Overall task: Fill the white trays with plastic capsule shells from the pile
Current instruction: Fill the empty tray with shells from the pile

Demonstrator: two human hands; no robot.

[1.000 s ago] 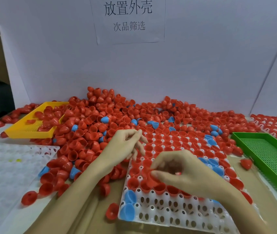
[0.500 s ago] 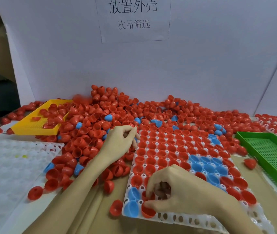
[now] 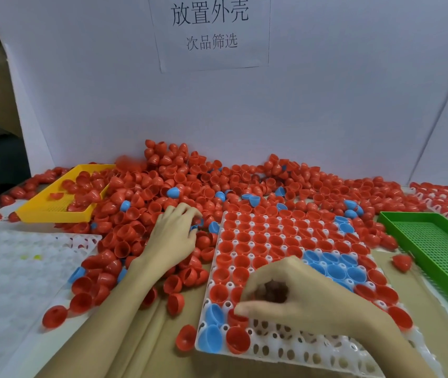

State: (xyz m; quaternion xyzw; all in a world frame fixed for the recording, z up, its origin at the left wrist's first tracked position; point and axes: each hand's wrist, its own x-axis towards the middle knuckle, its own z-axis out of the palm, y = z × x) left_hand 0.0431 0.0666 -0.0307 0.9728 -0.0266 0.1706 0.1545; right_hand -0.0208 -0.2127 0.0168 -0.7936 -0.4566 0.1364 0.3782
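While the left hand (image 3: 172,236) digs curled fingers into the pile (image 3: 190,186), the right hand (image 3: 299,298) pinches a red shell (image 3: 237,319), mouth-up, over the white tray (image 3: 285,347).

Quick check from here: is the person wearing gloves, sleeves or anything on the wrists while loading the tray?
No. The left hand and right hand are both bare, no gloves. Both forearms are uncovered as far as the frame shows, with no sleeve edge in view. No watch, ring, bracelet or tape is visible on either wrist or the fingers.
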